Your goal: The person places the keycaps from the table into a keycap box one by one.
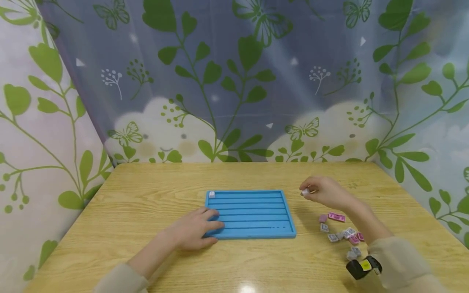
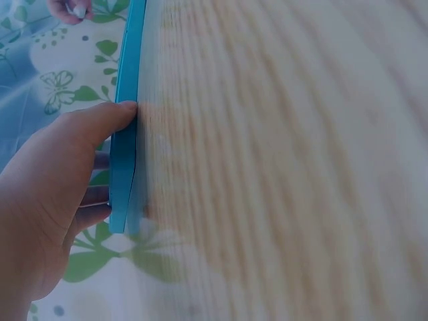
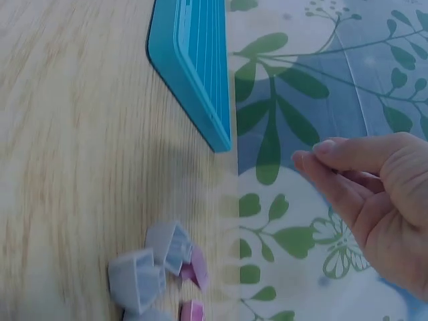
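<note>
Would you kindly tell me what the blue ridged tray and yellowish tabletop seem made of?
Blue rectangular tray: probably matte moulded plastic, given its even colour and ridges. Yellowish tabletop: wood or printed laminate, slightly glossy, showing grain and a bright reflection.

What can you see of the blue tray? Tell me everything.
The blue tray looks like plastic: shallow, rectangular, with a raised rim and ridges running lengthwise. It lies flat on the wooden table, with one white piece in its far left corner. The left hand holds it around the near left corner.
</note>
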{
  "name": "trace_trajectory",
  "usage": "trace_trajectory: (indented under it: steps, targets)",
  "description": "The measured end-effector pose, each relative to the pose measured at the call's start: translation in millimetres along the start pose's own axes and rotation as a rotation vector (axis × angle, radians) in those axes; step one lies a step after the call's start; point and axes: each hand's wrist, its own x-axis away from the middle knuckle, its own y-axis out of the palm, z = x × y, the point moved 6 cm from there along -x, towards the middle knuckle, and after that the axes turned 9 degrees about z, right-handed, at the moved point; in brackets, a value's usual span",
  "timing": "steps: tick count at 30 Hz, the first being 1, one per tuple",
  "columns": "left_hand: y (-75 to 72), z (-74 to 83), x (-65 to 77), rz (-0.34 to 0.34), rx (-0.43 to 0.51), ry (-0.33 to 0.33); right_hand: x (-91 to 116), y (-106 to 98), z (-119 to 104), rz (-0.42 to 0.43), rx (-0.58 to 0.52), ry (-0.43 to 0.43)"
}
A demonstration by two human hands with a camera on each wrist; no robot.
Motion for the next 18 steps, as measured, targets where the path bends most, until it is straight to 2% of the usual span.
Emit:
trace_trajectory:
  steps: [7, 14, 18]
  targets:
    - [-0.7, -0.5, -0.8, 0.014, -0.013, 0.013, -7, 8, -9, 0.014, 0.014, -0.032]
    - [-0.6, 0.9, 0.1, 0.002, -0.005, 0.013, -16, 19, -21, 0.087, 0.022, -0.152]
    - [-1.2, 1.4, -0.1, 0.001, -0.001, 0.009, -23, 24, -30, 0.103, -0.007, -0.170]
